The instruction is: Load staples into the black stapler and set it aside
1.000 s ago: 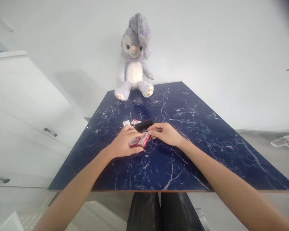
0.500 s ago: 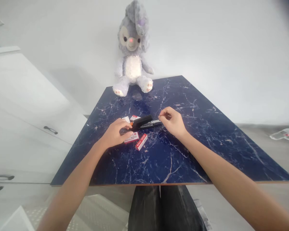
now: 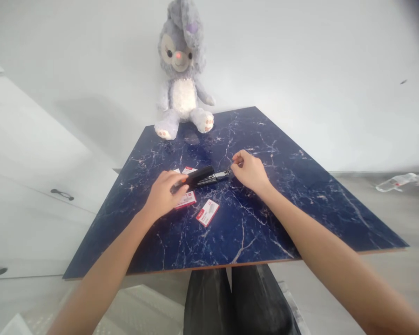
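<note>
A black stapler with a bit of orange at its rear lies on the blue table, its top lifted and its silver staple channel bared toward the right. My left hand grips its rear end, thumb and fingers closed around it. Just past the channel's tip, my right hand is closed in a pinch; whatever sits between those fingertips is too small to make out. One red-and-white staple box lies flat in front of the stapler. Another staple box is partly covered by my left hand.
More red-and-white boxes peek out behind the stapler. A grey plush rabbit sits at the table's back edge against the wall. White drawers stand on the left. The table's front edge is close to my legs.
My right fingers have come slightly away from the stapler's channel tip. The front box, earlier showing its narrow side, now lies with its broad face up. The whole view has shifted a little.
</note>
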A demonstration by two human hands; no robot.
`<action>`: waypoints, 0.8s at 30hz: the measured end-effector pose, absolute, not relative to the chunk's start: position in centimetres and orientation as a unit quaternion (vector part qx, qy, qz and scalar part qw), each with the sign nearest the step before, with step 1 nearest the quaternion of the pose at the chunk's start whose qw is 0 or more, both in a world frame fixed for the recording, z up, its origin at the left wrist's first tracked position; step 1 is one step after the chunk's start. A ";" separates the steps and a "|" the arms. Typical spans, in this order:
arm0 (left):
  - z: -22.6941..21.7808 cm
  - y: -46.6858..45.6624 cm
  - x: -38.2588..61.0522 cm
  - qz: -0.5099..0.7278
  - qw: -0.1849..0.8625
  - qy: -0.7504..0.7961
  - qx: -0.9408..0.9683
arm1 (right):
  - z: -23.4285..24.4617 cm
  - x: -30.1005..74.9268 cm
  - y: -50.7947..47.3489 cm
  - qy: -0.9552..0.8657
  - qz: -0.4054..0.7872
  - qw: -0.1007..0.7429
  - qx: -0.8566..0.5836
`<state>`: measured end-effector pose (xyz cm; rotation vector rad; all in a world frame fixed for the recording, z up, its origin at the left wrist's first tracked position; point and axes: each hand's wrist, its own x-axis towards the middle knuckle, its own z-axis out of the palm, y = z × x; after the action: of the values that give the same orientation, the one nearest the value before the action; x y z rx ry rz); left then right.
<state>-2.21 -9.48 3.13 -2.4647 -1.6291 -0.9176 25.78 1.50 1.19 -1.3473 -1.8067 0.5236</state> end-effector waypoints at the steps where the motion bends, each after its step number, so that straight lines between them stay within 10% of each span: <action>1: 3.0 -9.2 -2.7 -0.290 0.035 -0.549 -0.783 | 1.2 26.0 1.5 -0.731 0.197 0.369 -0.539; 24: 1.8 -8.9 -2.3 -0.287 -0.022 -0.598 -0.748 | 1.7 22.9 -2.6 -0.808 0.320 0.283 -0.407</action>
<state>-2.28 -8.87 1.77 -2.3844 -1.9060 -0.9134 22.88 -2.61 1.73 -1.0887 -2.1626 0.8581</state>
